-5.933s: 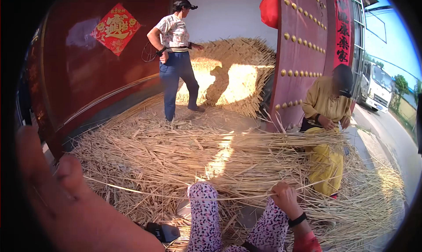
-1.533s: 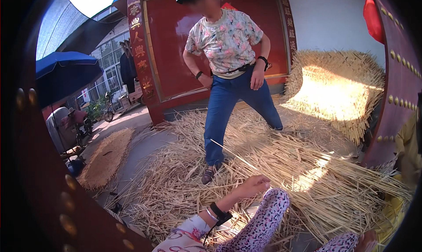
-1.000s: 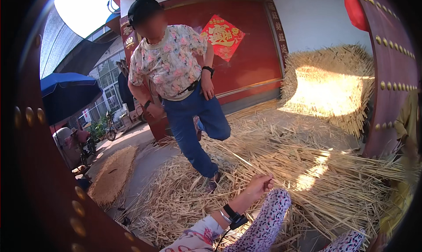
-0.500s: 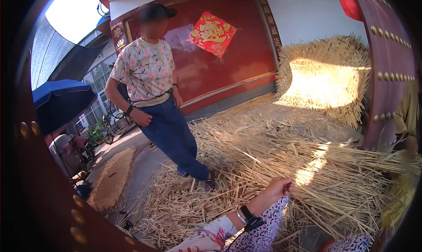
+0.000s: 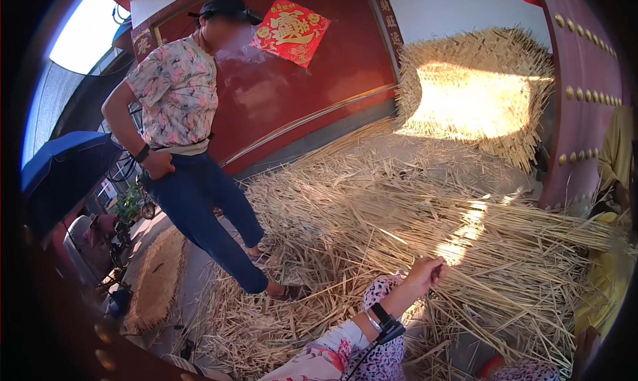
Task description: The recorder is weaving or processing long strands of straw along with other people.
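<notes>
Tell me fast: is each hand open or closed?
Left hand: curled closed; whether anything is inside cannot be told.
Right hand: dim at the edge; cannot be told.

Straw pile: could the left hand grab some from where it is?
Probably yes. The left hand hangs just past the knee, with the straw spread below and nothing visible between. Its fingers look curled, though; whether they hold any is unclear.
</notes>
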A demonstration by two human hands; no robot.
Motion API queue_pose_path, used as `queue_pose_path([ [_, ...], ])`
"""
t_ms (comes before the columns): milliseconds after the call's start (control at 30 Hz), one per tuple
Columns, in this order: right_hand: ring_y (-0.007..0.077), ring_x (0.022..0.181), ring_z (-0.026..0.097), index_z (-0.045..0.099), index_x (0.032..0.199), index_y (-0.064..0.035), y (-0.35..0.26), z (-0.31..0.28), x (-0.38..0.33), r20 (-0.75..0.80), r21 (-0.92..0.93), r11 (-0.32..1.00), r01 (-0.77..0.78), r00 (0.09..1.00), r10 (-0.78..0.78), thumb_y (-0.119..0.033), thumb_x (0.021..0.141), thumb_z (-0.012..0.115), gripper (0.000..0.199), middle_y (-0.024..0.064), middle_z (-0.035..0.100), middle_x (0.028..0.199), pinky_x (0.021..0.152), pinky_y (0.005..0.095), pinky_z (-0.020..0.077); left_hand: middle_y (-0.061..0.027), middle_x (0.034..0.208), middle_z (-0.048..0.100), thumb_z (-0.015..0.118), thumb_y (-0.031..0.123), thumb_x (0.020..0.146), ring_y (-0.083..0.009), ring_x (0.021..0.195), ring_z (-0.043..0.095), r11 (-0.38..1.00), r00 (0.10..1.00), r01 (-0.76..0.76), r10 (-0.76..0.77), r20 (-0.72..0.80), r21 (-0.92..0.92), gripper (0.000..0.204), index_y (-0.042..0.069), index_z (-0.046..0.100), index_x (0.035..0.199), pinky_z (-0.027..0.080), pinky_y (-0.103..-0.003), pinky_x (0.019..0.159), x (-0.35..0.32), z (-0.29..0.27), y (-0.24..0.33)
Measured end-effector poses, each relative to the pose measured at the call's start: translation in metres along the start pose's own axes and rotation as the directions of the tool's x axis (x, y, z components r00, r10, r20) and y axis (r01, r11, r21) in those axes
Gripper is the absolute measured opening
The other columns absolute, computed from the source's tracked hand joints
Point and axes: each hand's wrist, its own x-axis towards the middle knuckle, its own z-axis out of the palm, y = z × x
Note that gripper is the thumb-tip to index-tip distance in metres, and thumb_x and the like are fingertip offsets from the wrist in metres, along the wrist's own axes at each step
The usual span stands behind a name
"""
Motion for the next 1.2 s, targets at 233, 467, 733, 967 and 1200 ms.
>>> queue_pose_path([
  [233,0.0198,0.06,0.05,0.059,0.076,0.0028,-0.106,0.0,0.093,0.238,0.319,0.934,-0.163,0.967,0.088,-0.02,0.08,0.065,0.024,0.0096,0.054,0.064,0.057,0.0319,0.0399,-0.0071,0.068,0.06,0.053,0.014,0.093,-0.0122,0.055,0.056,0.999,0.999,-0.025,0.024,0.029,0.039,0.018,-0.001,0.057,0.086,0.041,-0.02,0.045,0.026,0.029,0.033],
  [467,0.0268,0.061,0.058,0.061,0.08,-0.0006,-0.131,0.041,0.14,0.41,0.316,0.948,0.038,0.896,-0.172,-0.02,0.077,0.067,0.021,0.0122,0.06,0.068,0.059,0.0357,0.0438,-0.0068,0.075,0.06,0.057,0.018,0.092,-0.0134,0.067,0.058,0.987,0.974,0.15,-0.136,0.182,-0.065,0.018,0.001,0.058,0.089,0.042,-0.02,0.052,0.07,0.052,0.005],
  [733,0.0276,0.066,0.06,0.059,0.081,-0.0026,-0.142,0.089,0.147,0.409,0.38,0.924,0.036,0.89,-0.203,-0.018,0.074,0.068,0.018,0.0116,0.061,0.071,0.06,0.0357,0.0453,-0.0063,0.076,0.061,0.061,0.02,0.09,-0.013,0.065,0.057,1.0,0.997,-0.013,0.013,0.072,-0.006,0.018,0.003,0.059,0.088,0.042,-0.019,0.052,0.055,0.065,0.006],
  [967,0.0179,0.058,0.049,0.059,0.075,0.0021,-0.14,0.092,0.146,0.424,0.475,0.88,-0.024,0.882,-0.205,-0.009,0.078,0.066,0.013,0.0081,0.052,0.063,0.056,0.0307,0.0389,-0.0066,0.071,0.062,0.064,0.022,0.088,-0.0122,0.061,0.058,0.998,0.994,0.053,-0.049,0.102,-0.038,0.018,0.005,0.059,0.084,0.041,-0.022,0.05,0.063,0.055,-0.022],
  [1200,0.028,0.063,0.054,0.058,0.075,-0.0034,-0.151,0.096,0.123,0.12,0.135,0.895,0.425,0.89,-0.44,-0.008,0.073,0.069,0.012,0.0093,0.05,0.072,0.055,0.0375,0.0423,-0.0059,0.063,0.059,0.063,0.017,0.087,-0.0128,0.053,0.056,0.982,0.991,0.099,-0.112,-0.077,-0.163,0.013,0.008,0.056,0.081,0.036,-0.021,0.043,0.067,0.068,-0.049],
])
